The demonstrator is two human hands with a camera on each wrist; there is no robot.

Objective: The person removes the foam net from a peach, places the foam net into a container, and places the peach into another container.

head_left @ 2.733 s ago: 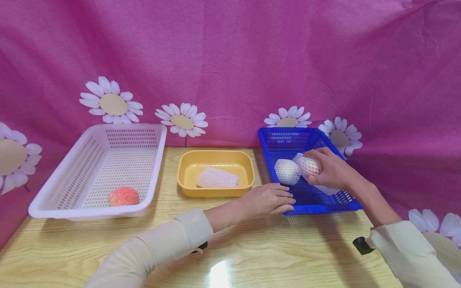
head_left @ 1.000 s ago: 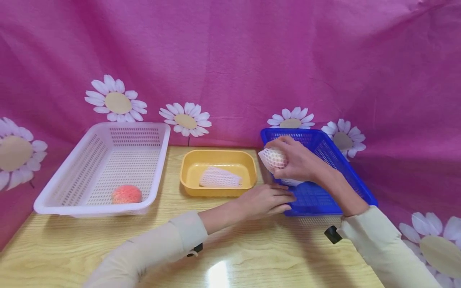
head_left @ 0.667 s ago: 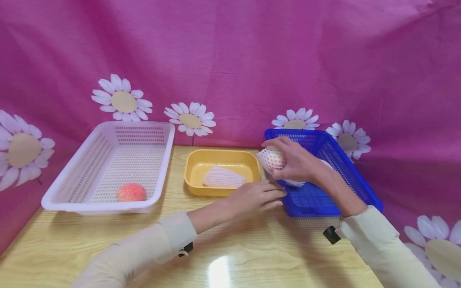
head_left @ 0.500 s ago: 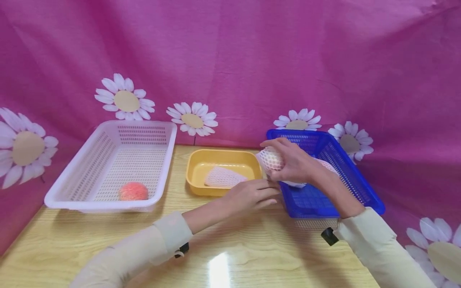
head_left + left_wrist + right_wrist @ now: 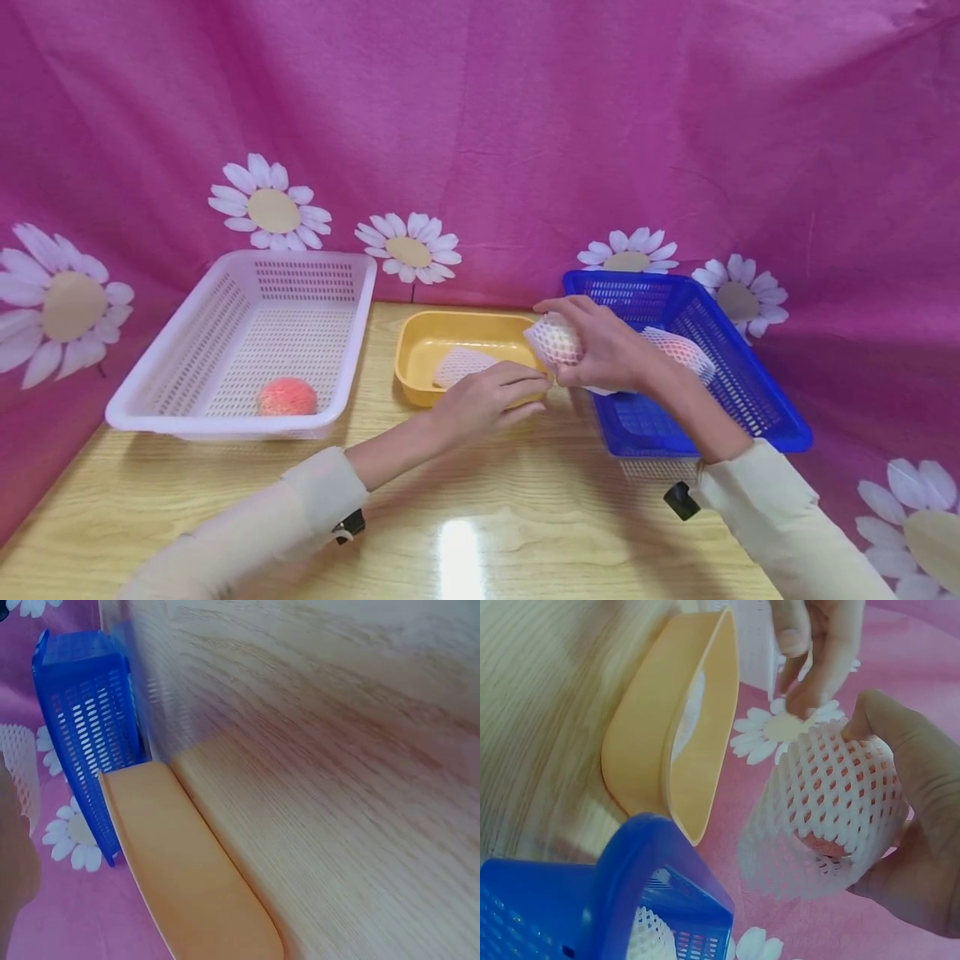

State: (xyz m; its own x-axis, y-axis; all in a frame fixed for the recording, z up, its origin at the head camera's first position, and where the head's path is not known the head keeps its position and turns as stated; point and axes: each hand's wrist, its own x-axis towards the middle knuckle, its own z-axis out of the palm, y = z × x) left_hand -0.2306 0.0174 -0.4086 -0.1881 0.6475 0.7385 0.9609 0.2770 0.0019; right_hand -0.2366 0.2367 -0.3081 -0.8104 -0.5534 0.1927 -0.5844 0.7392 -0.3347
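My right hand (image 5: 611, 346) grips a peach in a white foam net (image 5: 557, 340), held up between the blue basket and the yellow tub. In the right wrist view the net's loose end (image 5: 776, 862) flares open, and orange-red skin shows through the mesh. My left hand (image 5: 491, 400) hovers at the front right of the yellow tub (image 5: 420, 392), its fingers relaxed and holding nothing, just short of the netted peach. Inside the tub lies a flat foam net (image 5: 462, 365), partly covered by that hand. Another netted peach (image 5: 678, 350) rests in the blue basket (image 5: 705, 446).
On the left stands a white basket (image 5: 225, 425) with a bare peach (image 5: 287, 397) near its front. A further netted piece in the blue basket is mostly hidden behind my right hand. The wooden table (image 5: 405, 533) meets a pink flowered cloth (image 5: 495, 167) at the back.
My right hand has lifted the netted peach from the blue basket and carried it left towards the tub. My left hand has left the blue basket's edge and moved left.
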